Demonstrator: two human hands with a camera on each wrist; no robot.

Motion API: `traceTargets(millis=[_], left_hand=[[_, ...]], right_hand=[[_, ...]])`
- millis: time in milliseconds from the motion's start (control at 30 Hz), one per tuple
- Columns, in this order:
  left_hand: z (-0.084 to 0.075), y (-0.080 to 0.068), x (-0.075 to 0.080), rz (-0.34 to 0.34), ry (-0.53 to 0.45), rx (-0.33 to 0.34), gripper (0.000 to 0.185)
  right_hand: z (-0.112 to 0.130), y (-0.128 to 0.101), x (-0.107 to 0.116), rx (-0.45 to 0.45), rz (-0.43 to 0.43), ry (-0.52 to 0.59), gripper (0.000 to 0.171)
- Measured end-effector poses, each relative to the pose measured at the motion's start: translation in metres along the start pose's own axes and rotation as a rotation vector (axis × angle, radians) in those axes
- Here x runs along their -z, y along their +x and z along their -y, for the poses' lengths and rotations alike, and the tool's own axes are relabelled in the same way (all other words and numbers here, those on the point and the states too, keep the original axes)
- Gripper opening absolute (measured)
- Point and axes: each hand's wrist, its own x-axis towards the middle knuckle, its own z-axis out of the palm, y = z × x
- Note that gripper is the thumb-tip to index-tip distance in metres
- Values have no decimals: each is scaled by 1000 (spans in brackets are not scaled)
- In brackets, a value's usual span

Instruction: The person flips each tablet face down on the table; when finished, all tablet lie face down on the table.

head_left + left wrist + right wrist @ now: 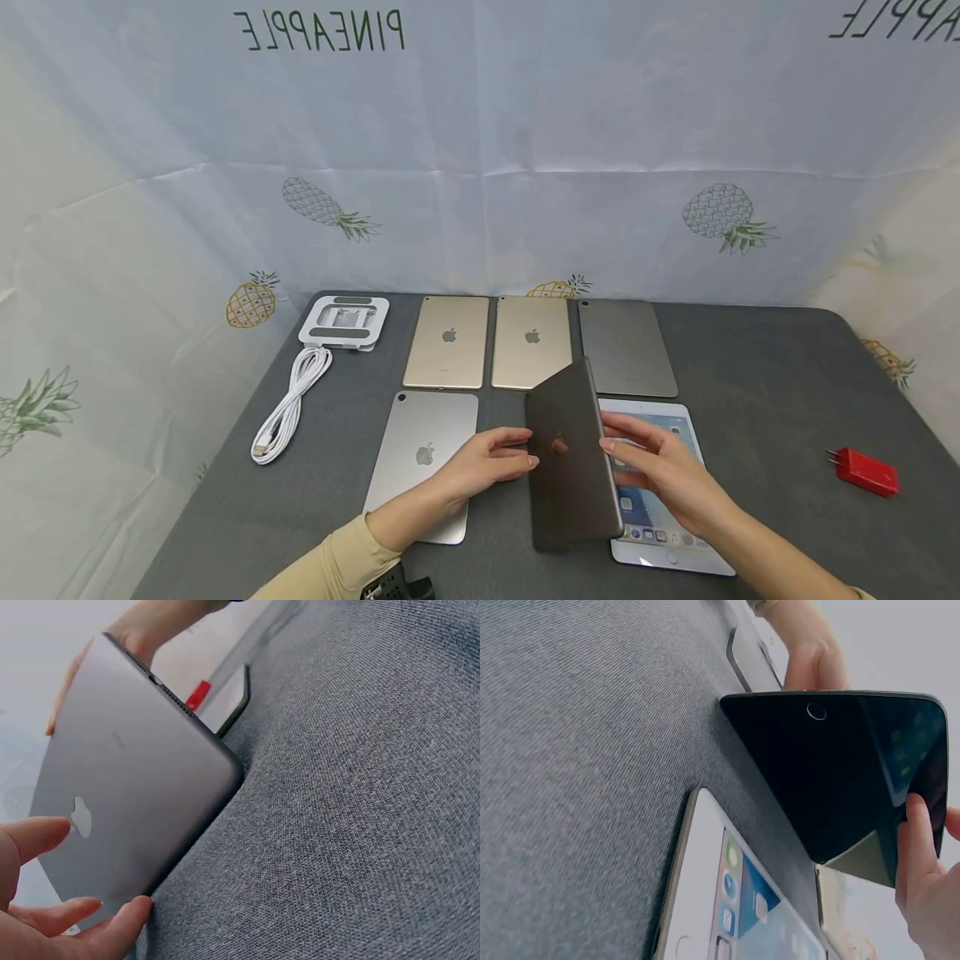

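Note:
A dark grey tablet (572, 467) stands tilted on its long edge mid-table, its back towards the left hand. Near its upper edge the right hand (667, 471) pinches it, with fingers on the black screen (840, 765) and thumb on the back. At the tablet's lower edge is the left hand (480, 467); its fingertips reach that edge in the left wrist view and its thumb is by the logo (81, 817). A white tablet (675, 558) with a lit screen lies face up beneath the right hand. Under the left forearm, a silver tablet (420, 425) lies face down.
Along the back lie two gold tablets (448, 342) and a grey tablet (630, 350), all face down. A white folded stand (345, 337) and a coiled white cable (288, 408) are at the left. A red charger plug (866, 472) lies right. A patterned curtain (480, 125) hangs behind.

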Motion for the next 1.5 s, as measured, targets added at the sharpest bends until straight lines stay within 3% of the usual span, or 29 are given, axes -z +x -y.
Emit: traceTargets(millis=[267, 633, 1133, 1500], left_hand=[[1, -2, 2, -14, -1, -2, 51], [1, -8, 12, -64, 101, -4, 51], [-10, -22, 29, -26, 224, 8, 56], [-11, -29, 31, -11, 319, -21, 55]], right_hand=[[-7, 0, 7, -11, -33, 5, 56], [-21, 6, 9, -46, -55, 44, 55], [-40, 15, 5, -57, 29, -8, 64], [-41, 13, 2, -87, 107, -137, 67]])
